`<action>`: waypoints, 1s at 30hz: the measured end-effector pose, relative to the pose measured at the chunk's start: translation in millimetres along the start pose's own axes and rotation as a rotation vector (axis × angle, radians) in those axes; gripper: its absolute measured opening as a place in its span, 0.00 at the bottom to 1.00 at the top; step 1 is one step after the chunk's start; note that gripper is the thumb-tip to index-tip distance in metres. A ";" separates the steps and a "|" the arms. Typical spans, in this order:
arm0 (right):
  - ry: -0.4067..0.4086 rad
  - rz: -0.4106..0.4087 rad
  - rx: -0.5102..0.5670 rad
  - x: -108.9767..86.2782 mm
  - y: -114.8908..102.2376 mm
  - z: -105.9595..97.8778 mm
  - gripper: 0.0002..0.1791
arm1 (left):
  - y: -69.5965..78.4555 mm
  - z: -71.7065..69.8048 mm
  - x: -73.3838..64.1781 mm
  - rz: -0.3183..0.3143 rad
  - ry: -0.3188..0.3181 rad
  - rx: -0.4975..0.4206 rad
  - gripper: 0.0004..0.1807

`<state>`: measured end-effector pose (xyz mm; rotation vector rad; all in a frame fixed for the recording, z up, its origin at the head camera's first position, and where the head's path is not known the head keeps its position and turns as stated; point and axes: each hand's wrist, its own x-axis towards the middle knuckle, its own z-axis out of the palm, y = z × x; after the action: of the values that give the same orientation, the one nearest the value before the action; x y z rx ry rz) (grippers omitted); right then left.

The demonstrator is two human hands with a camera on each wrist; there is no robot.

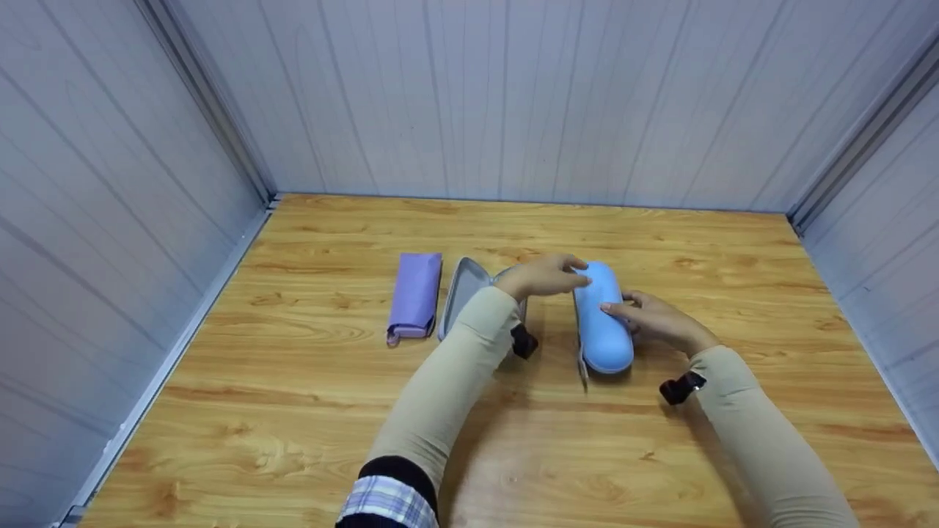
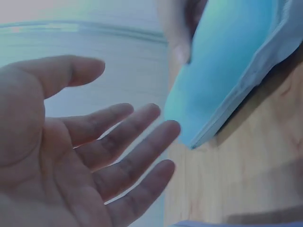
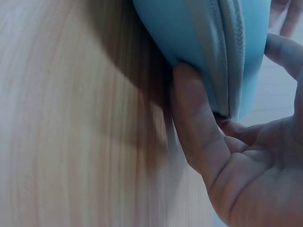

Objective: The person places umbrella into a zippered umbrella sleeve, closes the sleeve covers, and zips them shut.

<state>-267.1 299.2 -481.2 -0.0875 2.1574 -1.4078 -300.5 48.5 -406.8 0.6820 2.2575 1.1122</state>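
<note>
A light blue zip-up hard case (image 1: 607,330), long and rounded like a glasses case, lies on the wooden table (image 1: 572,455). My right hand (image 1: 664,323) grips its right side, thumb on the top and fingers along the side below the zip, as the right wrist view shows. The case's zip (image 3: 229,56) runs closed along that side. My left hand (image 1: 546,277) is at the case's far left end, its fingers spread and nothing held. In the left wrist view, those fingertips (image 2: 173,127) overlap the end of the blue case (image 2: 222,61).
An open grey case (image 1: 462,290) lies left of the blue one, partly hidden behind my left forearm. Farther left is a purple folded pouch (image 1: 416,290) with a small loop at its near end. Pale panel walls (image 1: 469,103) enclose the table's back and sides.
</note>
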 end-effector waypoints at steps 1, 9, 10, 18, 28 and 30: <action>0.000 0.002 0.000 0.1 -0.4 0.0 0.55 | 0.8 -3.5 2.4 -0.003 0.021 -0.006 0.28; 0.006 0.004 -0.024 2.3 0.7 1.6 0.55 | 2.6 -5.8 27.7 -0.061 0.217 -0.072 0.21; 0.011 0.008 -0.027 2.2 0.9 2.0 0.55 | 2.3 -4.1 30.4 -0.066 0.235 -0.067 0.20; 0.006 0.003 -0.006 0.5 -0.5 3.1 0.55 | 1.7 5.6 44.1 -0.161 0.300 0.067 0.18; -0.003 0.009 0.006 -1.6 -0.8 2.4 0.54 | -5.4 14.1 62.8 -0.281 0.286 0.325 0.15; -0.001 0.006 0.000 -1.0 -0.8 2.1 0.53 | -4.8 17.0 65.4 -0.290 0.284 0.377 0.14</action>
<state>-265.4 297.4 -480.7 -0.0817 2.1557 -1.4039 -338.5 97.2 -434.9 0.3298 2.7400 0.6837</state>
